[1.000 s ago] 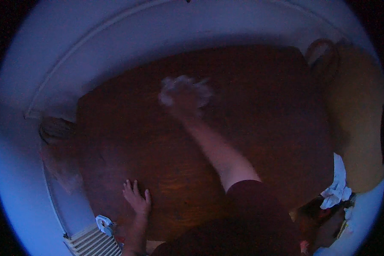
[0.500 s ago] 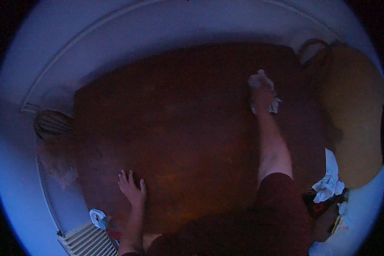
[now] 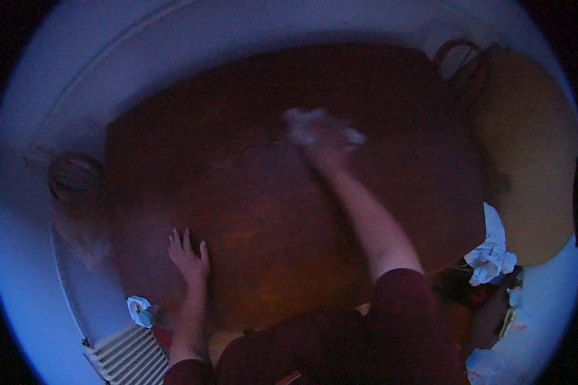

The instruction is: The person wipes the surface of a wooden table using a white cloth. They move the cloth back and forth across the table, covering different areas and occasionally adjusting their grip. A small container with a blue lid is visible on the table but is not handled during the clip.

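Note:
A large dark brown wooden table [image 3: 263, 231] fills the middle of the head view. My right hand [image 3: 326, 146] reaches far across it, pressing a crumpled white cloth [image 3: 302, 125] onto the tabletop. The cloth sticks out beyond the fingers on both sides; hand and cloth are smeared by motion, and I cannot tell whether it is fabric or paper. Near the table's left front, my left hand [image 3: 189, 260] lies flat with its fingers spread, holding nothing.
Wicker-backed chairs [image 3: 74, 176] stand at the left and far right. A tan rounded board or seat [image 3: 526, 160] adjoins the right edge. Crumpled white paper [image 3: 491, 256] hangs at the right corner. A white radiator [image 3: 125, 356] is at lower left, by a small white item [image 3: 140, 311].
My right hand has swept the cloth leftward across the table, from the right side to near the middle. My left hand stays flat in about the same place; the view has shifted slightly.

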Motion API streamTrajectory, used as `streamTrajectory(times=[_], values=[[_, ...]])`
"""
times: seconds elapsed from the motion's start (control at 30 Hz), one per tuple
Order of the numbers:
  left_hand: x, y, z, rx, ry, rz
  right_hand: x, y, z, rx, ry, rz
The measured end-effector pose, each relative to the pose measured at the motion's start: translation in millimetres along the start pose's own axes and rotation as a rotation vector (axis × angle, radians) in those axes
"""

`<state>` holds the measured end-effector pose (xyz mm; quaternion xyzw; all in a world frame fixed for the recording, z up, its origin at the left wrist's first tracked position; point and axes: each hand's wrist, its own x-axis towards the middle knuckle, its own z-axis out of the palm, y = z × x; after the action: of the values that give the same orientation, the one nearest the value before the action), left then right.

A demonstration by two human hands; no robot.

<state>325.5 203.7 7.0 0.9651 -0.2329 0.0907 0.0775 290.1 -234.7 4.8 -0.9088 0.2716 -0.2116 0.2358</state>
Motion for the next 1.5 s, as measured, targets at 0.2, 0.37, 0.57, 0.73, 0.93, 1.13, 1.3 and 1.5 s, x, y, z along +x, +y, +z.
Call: streamTrajectory(times=[0.2, 0.37, 0.57, 0.73, 0.93, 1.13, 1.3, 1.5], values=[[3.2, 13.5, 6.1, -0.021, -0.022, -0.026, -40.1, 78.9, -105.9, -0.382, 0.128, 0.467], [6.2, 10.2, 12.0, -0.023, -0.029, -0.001, -85.8, -27.9, 30.9, -0.316, -0.034, -0.063], [-12.6, -1.3, -38.6, -0.335, -0.253, -0.062, -120.2, -59.3, 23.9, -0.233, -0.405, -0.338], [-130.1, -11.6, -79.5, -0.484, -0.191, -0.088, -127.9, 118.6, -141.2, -0.26, -0.039, 0.361], [-222.0, -20.3, -64.0, -0.611, -0.019, -0.423, -142.2, 89.1, -123.6, -0.282, 0.064, 0.431], [-180.8, 23.5, -63.9, -0.329, -0.027, -0.063, -206.0, -118.8, 8.8, -0.154, -0.376, -0.263], [-154.1, 24.8, -51.6, -0.223, -0.036, 0.012, -205.3, -78.2, -20.7, -0.172, -0.384, -0.36], [-154.6, 33.4, -26.7, -0.083, -0.088, 0.012, -206.8, 90.5, -154.7, -0.263, 0.012, 0.272]])
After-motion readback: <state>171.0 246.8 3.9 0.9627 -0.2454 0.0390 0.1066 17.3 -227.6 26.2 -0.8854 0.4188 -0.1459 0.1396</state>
